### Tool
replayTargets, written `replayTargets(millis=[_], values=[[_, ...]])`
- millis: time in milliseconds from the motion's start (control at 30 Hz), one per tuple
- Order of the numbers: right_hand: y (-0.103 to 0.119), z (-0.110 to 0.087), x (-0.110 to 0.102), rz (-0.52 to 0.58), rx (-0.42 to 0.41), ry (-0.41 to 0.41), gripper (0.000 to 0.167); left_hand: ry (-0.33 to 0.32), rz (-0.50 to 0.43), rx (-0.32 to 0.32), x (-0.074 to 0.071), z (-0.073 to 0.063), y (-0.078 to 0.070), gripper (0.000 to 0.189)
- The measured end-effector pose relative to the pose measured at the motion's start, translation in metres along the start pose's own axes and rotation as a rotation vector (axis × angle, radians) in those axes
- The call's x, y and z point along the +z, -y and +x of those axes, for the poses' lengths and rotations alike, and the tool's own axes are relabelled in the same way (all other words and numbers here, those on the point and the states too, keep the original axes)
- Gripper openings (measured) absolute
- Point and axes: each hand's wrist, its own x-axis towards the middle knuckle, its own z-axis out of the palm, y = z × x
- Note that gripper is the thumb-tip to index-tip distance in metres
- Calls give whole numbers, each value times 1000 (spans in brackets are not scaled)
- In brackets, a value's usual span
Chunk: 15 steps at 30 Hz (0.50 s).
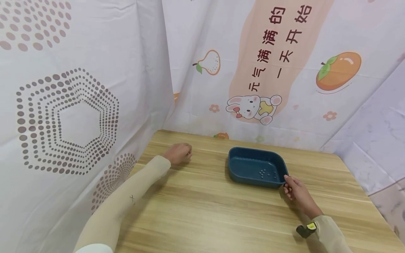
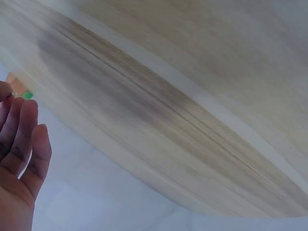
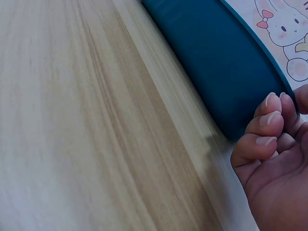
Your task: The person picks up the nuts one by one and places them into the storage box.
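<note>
A dark blue plastic tray (image 1: 248, 181) stands on the wooden table. Several tiny round metallic pieces (image 1: 262, 173), which look like nuts, lie on its floor toward the right. My right hand (image 1: 298, 195) grips the tray's near right corner, thumb on the rim and fingers curled below; the right wrist view shows this hand (image 3: 276, 159) against the tray wall (image 3: 202, 57). Far to the left, my left hand (image 1: 178, 153) is just over the tabletop with bent fingers. In the left wrist view the thumb of this hand (image 2: 19, 149) meets a fingertip; whether anything tiny is between them is unclear.
The light wooden table (image 1: 202, 218) has its back edge against a printed curtain (image 1: 202, 102). Another patterned curtain (image 1: 85, 126) hangs close along the left side, beside my left arm. A black device with a yellow label (image 1: 307, 230) sits at my right wrist.
</note>
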Motion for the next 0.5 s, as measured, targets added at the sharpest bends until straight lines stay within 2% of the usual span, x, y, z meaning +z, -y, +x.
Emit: replayTargets(millis=[300, 500], values=[[2, -2, 1, -20, -6, -9, 48, 5, 10, 20, 1, 11, -7, 9], [1, -1, 2, -33, -8, -16, 47, -2, 1, 59, -2, 19, -17, 9]])
